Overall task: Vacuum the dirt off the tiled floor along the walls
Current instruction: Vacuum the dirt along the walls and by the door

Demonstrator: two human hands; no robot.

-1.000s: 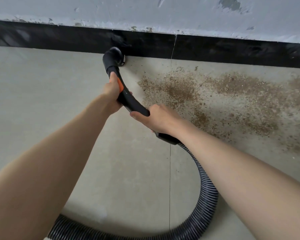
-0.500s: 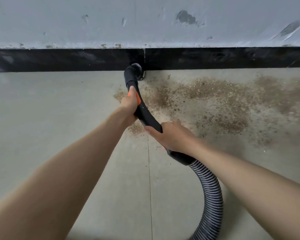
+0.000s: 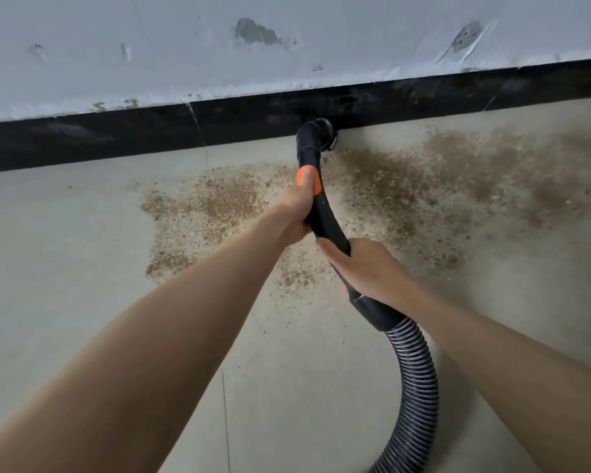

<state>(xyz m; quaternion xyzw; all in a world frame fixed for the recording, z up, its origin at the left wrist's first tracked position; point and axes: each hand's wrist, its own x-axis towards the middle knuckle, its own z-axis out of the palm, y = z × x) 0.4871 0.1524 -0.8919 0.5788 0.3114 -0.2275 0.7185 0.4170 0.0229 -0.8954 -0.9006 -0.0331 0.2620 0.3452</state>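
I hold a black curved vacuum handle point(image 3: 325, 220) with both hands. My left hand point(image 3: 296, 208) grips it high up, thumb on an orange button point(image 3: 316, 182). Lower down, my right hand point(image 3: 362, 268) grips it just above the ribbed grey hose point(image 3: 417, 380). The black nozzle point(image 3: 316, 136) touches the floor against the black skirting point(image 3: 151, 134). Brown dirt point(image 3: 406, 186) is spread over the grey tiled floor point(image 3: 65, 268) on both sides of the handle, from the skirting outward.
A pale, chipped wall point(image 3: 287, 46) rises above the skirting. The hose curves down and leaves the view at the bottom right. A tile joint point(image 3: 224, 421) runs toward me under my left arm.
The nozzle has slid right along the skirting, from the clean tile at the left into the dirt patch. Both hands keep their grips, and dirt now lies left of the handle too.
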